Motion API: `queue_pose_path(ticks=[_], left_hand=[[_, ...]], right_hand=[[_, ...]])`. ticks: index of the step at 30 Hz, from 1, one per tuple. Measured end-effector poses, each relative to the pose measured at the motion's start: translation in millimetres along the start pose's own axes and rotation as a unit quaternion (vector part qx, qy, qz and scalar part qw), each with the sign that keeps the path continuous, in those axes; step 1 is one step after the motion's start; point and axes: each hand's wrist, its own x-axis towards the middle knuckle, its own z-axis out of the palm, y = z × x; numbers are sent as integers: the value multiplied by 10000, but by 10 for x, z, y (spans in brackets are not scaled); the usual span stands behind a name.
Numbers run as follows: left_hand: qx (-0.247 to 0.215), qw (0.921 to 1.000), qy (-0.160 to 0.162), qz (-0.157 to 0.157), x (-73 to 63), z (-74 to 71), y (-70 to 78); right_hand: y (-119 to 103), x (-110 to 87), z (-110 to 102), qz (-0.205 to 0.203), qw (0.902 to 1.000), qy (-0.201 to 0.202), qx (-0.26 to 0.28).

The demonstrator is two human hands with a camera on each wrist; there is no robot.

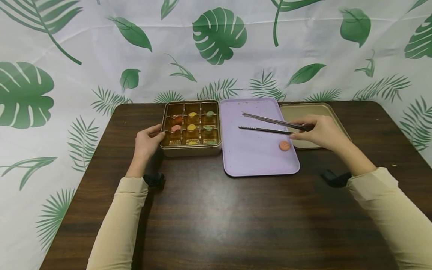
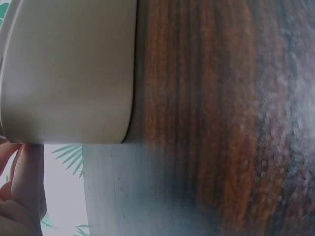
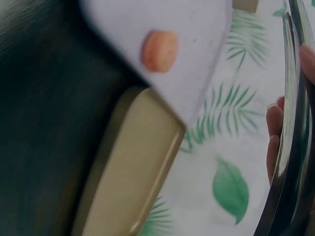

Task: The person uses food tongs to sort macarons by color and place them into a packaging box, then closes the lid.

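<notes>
My right hand (image 1: 320, 129) holds metal tongs (image 1: 270, 120) over the lilac tray (image 1: 253, 157). Their two arms stand apart with nothing between the tips. An orange macaron (image 1: 284, 145) lies on the tray near its right edge, below the tongs in the head view; it also shows in the right wrist view (image 3: 160, 51). My left hand (image 1: 148, 140) touches the left side of a gold tin (image 1: 192, 151), thumb at the rim near the front corner. Inside the tin, a divided insert holds yellow, green, pink and red macarons, seen partly in their compartments.
The tin stands against the tray's left side. To the tray's right lies a shallow gold lid (image 1: 303, 144), partly behind my right hand. Crumbs dot the tray's far end. A leaf-printed cloth (image 1: 219, 75) hangs behind the dark wooden table (image 1: 216, 225).
</notes>
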Motion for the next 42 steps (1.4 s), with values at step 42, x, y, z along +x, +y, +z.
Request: queue_pose_path(ticks=[42], left_hand=[[-34,9999,-58,106,7,-1,-38]], right_hand=[[912,-558,-126,561,9946,-601,-633]])
